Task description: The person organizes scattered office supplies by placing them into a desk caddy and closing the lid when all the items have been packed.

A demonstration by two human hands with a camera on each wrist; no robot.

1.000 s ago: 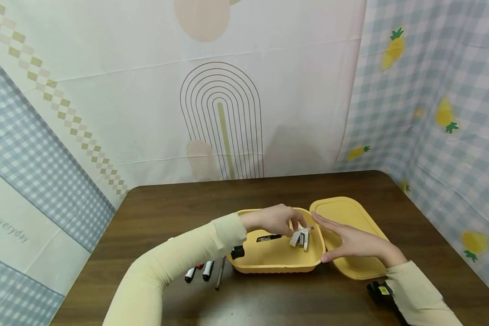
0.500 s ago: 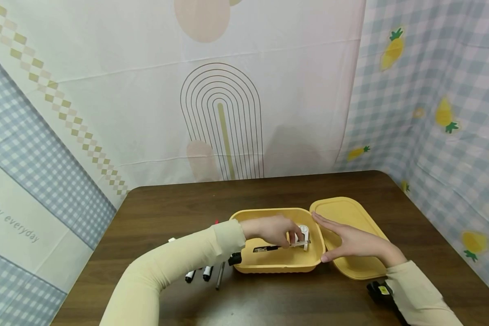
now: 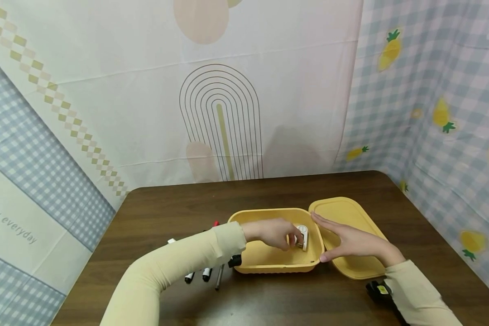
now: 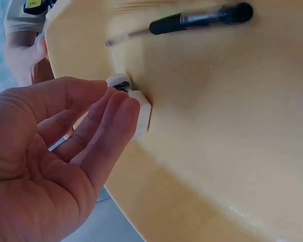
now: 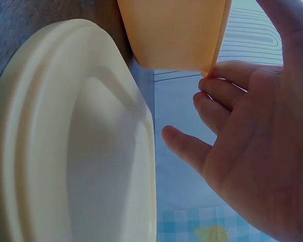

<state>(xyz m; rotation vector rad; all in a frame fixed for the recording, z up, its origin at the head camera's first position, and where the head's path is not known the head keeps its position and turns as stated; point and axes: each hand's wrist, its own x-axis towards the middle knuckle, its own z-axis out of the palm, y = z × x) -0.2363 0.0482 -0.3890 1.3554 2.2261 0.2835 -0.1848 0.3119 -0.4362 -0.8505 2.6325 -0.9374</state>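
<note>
So, head view: a small white item can be seen inside the yellow box, over at the right end, partly covered by the left hand. It's found just off to the right of the palm, right at the fingertips, and its long axis seems to run roughly far to near — across the length of the box. The left hand is clearly the nearer one. That arm is stretched in over the left rim, wrist above the box, fingers bent downward. The lid is parked to the right of the box, partly screened by the right hand.

Left wrist view: thumb and fingers are bent in around the white item, but whether it's actually pinched or just touched can't be told. A dark pen is seen in the box, well apart from the fingertips.

Right wrist view: nothing's gripped here — the fingers are spread, with fingertips rested against the box's rim.
</note>
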